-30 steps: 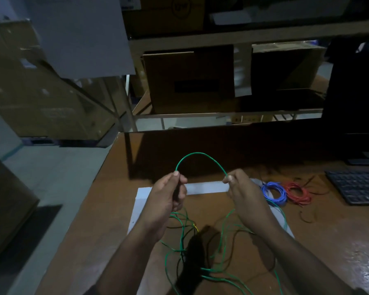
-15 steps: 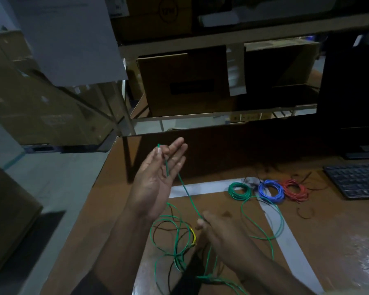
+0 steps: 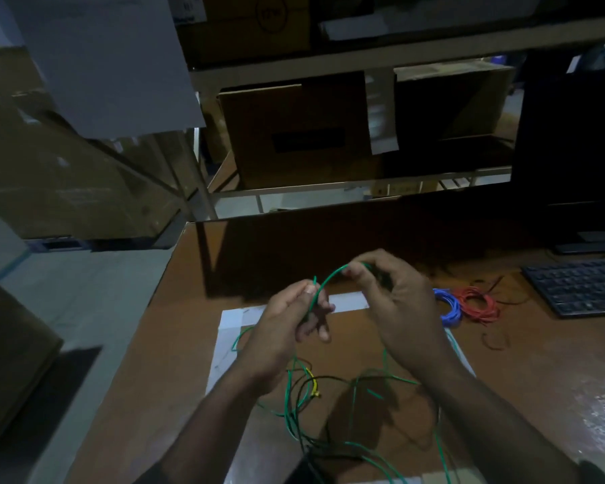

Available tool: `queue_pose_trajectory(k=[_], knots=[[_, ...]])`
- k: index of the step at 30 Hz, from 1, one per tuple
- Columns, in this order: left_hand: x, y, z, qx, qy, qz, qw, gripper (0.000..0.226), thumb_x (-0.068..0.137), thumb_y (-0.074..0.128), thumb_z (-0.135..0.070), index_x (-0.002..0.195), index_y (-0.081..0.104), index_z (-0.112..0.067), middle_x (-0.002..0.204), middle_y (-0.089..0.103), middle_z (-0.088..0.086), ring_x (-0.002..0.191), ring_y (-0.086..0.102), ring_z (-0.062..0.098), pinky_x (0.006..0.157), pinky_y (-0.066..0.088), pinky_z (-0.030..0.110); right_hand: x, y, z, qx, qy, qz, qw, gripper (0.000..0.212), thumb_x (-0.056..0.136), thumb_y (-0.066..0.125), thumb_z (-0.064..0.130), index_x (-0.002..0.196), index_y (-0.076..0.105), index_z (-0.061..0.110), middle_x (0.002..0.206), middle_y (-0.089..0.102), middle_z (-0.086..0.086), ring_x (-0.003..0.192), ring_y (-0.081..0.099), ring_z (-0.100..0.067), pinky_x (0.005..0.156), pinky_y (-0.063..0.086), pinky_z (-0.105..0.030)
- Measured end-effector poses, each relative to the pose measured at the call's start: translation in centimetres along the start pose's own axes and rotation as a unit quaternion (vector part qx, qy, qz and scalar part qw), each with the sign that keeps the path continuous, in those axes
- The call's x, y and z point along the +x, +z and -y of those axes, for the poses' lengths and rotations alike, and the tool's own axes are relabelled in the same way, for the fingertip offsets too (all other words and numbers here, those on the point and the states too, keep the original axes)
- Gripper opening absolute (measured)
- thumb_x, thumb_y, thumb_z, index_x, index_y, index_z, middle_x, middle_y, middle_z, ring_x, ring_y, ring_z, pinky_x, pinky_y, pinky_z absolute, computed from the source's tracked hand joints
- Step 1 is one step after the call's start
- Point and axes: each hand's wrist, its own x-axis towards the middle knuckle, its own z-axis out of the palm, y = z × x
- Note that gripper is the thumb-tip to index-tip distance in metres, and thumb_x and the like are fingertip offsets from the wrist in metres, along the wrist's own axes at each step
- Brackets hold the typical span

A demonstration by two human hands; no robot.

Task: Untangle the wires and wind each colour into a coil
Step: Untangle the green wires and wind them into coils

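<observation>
Both grips, left hand [image 3: 287, 323] and right hand [image 3: 395, 302], pinch green wire [image 3: 323, 281] above mid-table [image 3: 175, 344], edges well apart.

left hand [image 3: 287, 330]: bare, no ring | right hand [image 3: 395, 309]: bare | forearms: bare, no sleeves visible

I'm seeing a brown table [image 3: 556, 379] carrying white tape strips [image 3: 350, 302], loose green wire [image 3: 329, 445], a blue coil [image 3: 447, 309], red coil [image 3: 479, 305] and a keyboard [image 3: 580, 284] lying far right.
</observation>
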Motion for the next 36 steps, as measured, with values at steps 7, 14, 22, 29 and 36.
queue_pose_trajectory(k=[7,14,22,29,36], knots=[[-1.6,-0.5,-1.9,-0.387,-0.072,0.117,0.912,0.032,0.109,0.039,-0.025,0.104,0.063,-0.005,0.063,0.033,-0.005,0.046,0.033,0.004,0.044,0.037,0.018,1.3,0.7,-0.7,-0.004,0.036,0.017,0.999,0.028,0.100,0.056,0.040,0.081,0.062,0.020,0.063,0.051,-0.006,0.054,0.040,-0.014,0.050,0.031,-0.025],[-1.1,-2.5,-2.3,-0.489,-0.039,0.113,0.864,0.046,0.113,0.026,-0.030,0.142,0.052,-0.006,0.097,0.066,0.001,0.050,0.025,0.005,0.043,0.024,0.017,-1.4,2.3,-1.8,-0.032,0.096,0.125,0.987,0.035,0.106,0.037,0.040,0.084,0.058,0.023,0.064,0.046,0.002,0.057,0.042,-0.013,0.052,0.029,-0.026],[0.3,-3.7,-2.6,-0.400,0.054,-0.101,0.909,0.040,0.110,0.036,-0.024,0.139,0.056,-0.006,0.070,0.058,-0.004,0.101,0.073,0.015,0.112,0.046,0.046,-5.7,3.3,-2.7,-0.021,0.108,0.194,0.975,0.034,0.101,0.035,0.051,0.086,0.056,0.029,0.064,0.055,0.017,0.060,0.052,-0.005,0.057,0.038,-0.028],[1.5,-5.2,-0.8,-0.226,0.078,-0.099,0.966,0.030,0.108,0.037,-0.026,0.107,0.065,-0.015,0.152,0.053,0.011,0.149,0.040,0.022,0.128,0.015,0.046,-6.6,2.4,-1.1,0.076,0.137,0.344,0.926,0.017,0.105,0.048,0.035,0.115,0.061,0.040,0.090,0.069,0.020,0.076,0.074,-0.017,0.059,0.053,-0.024],[0.2,-1.1,0.8,0.024,0.003,-0.041,0.999,0.035,0.111,0.036,-0.026,0.097,0.068,-0.027,0.099,0.078,-0.001,0.112,0.068,0.011,0.102,0.042,0.036,-1.7,1.5,0.4,0.003,-0.005,0.116,0.993,0.020,0.104,0.049,0.037,0.092,0.064,0.034,0.081,0.068,0.016,0.076,0.065,-0.002,0.064,0.048,-0.022]])
